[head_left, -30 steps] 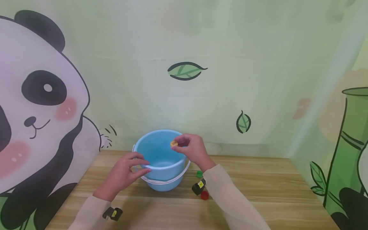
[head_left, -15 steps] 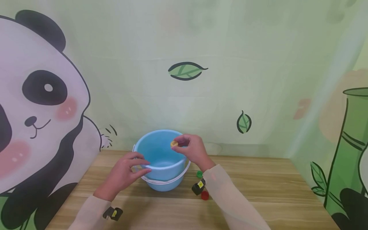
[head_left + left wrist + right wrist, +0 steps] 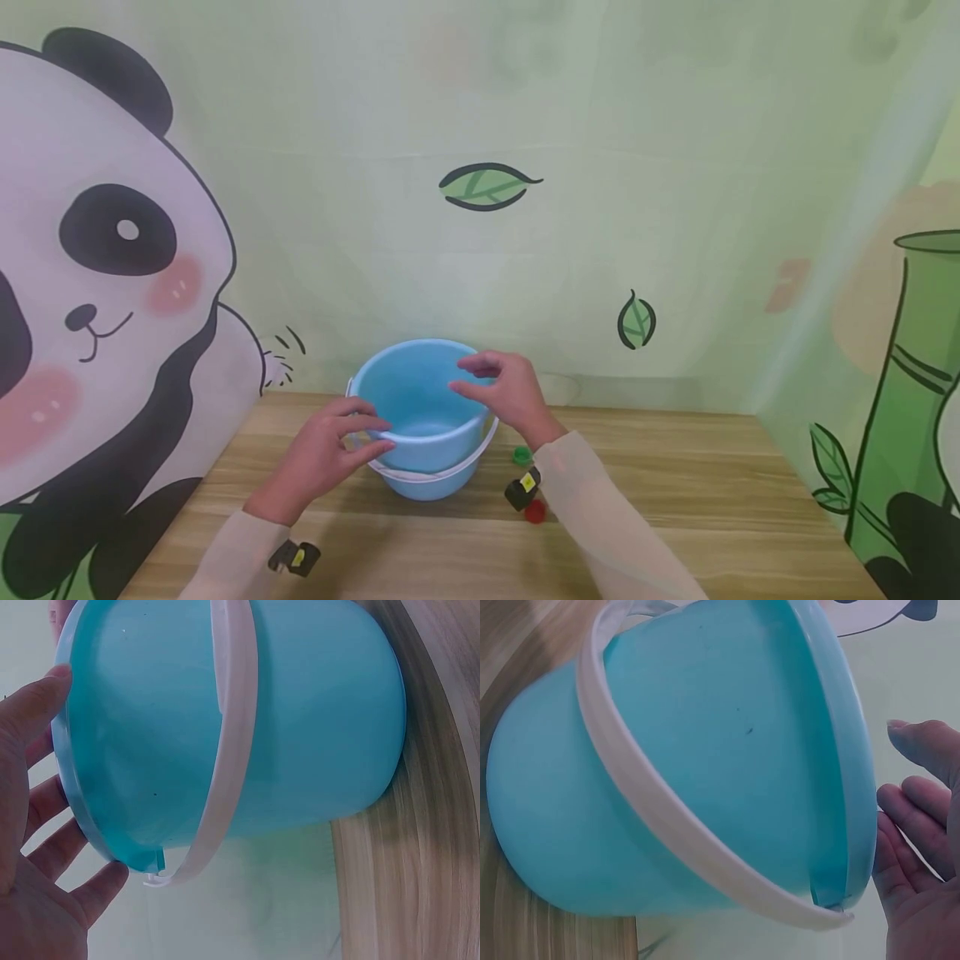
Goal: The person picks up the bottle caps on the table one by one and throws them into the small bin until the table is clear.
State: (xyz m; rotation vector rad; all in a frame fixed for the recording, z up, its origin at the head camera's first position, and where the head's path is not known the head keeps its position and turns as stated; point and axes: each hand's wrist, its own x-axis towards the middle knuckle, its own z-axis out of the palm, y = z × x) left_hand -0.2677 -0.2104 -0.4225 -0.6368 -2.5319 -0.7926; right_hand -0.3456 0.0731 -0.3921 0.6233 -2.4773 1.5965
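At the blue bucket (image 3: 431, 455), right hand (image 3: 510, 391) above, grip spread (thumb parted), left hand (image 3: 327, 446) pinching the rim (image 3: 438, 438).

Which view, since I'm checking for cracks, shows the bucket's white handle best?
The right wrist: the handle shows large, most of its curve in frame. The left wrist crops it at the top edge; the head view shows it small, partly behind the left hand.

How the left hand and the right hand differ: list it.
The left hand grips the rim of the blue bucket; the right hand holds nothing, its thumb and fingers apart. In the head view, the left hand appears lower than the right hand. Both are bare.
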